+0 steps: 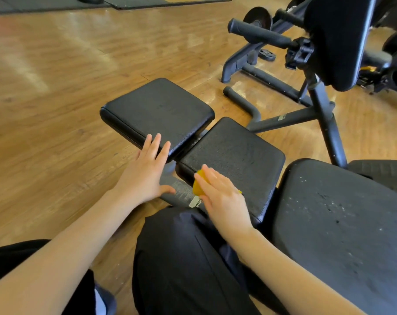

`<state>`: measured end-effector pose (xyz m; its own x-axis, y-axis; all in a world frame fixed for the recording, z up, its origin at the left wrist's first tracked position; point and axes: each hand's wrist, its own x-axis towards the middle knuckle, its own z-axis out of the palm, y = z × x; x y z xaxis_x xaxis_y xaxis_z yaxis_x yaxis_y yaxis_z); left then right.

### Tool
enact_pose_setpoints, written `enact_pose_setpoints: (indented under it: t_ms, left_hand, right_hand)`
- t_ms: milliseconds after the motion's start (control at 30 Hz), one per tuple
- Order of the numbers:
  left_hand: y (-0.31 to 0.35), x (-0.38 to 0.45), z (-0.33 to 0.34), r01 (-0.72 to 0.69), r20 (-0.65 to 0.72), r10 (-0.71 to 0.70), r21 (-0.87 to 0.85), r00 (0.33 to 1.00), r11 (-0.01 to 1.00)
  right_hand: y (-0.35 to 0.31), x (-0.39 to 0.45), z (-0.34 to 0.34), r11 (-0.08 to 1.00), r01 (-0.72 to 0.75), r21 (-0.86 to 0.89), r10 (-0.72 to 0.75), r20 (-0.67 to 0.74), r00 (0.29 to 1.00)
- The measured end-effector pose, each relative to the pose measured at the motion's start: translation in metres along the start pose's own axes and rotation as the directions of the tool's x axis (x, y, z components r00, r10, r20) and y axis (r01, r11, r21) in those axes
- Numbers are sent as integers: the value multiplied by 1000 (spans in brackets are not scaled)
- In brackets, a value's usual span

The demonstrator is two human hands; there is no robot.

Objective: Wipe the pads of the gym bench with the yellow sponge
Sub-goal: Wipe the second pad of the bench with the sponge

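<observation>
While the right hand (222,196) presses down on the yellow sponge (198,185), its fingers curl over the top and grasp it, so only a yellow edge peeks out on the thumb side and a sliver shows past the little finger. The sponge sits at the near left corner of the middle pad (236,160), right on the edge closest to the person. How long it is can't be judged under the hand, but the visible part runs across the pad's front edge, left to right, with the exposed end pointing toward the left hand (147,171). That left hand is released and flat, fingers straight and spread, fingertips resting on the near corner of the far pad (158,110), thumb down by the bench frame (179,194) with its label. The two small pads lie side by side, angled away to the upper left, a narrow gap between them. To the right comes the large pad (343,223), its surface worn and speckled with pale flecks. Below the hands, dark trousers (188,258) cover a knee just beside the frame. Beyond, a wooden floor (56,76), and at the upper right another black machine (306,53) with padded handles.
</observation>
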<state>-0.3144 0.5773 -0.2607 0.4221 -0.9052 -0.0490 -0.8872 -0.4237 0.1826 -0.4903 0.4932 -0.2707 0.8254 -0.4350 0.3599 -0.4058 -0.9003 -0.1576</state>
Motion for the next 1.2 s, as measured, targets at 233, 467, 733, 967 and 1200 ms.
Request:
enact_pose_setpoints:
  t_ms: [233,467,733,967,1200]
  left_hand:
    - [2,2,1,33,7,-33,-6,999,999]
    - [14,3,2,90,-21,-91,-62,996,994]
    - [25,3,2,126,-22,-127,-31,992,992]
    - [35,9,7,44,-47,-48,-75,998,996]
    - [51,21,18,-17,65,16,7,998,1000]
  right_hand:
    - [27,-37,-11,999,-35,-32,37,86,996]
    - [35,-37,-11,936,-349,54,347,51,937]
    - [114,50,-21,732,-672,116,659,131,741]
    - [57,5,-17,781,-625,14,616,152,773]
    - [85,18,-14,808,-587,48,569,193,800]
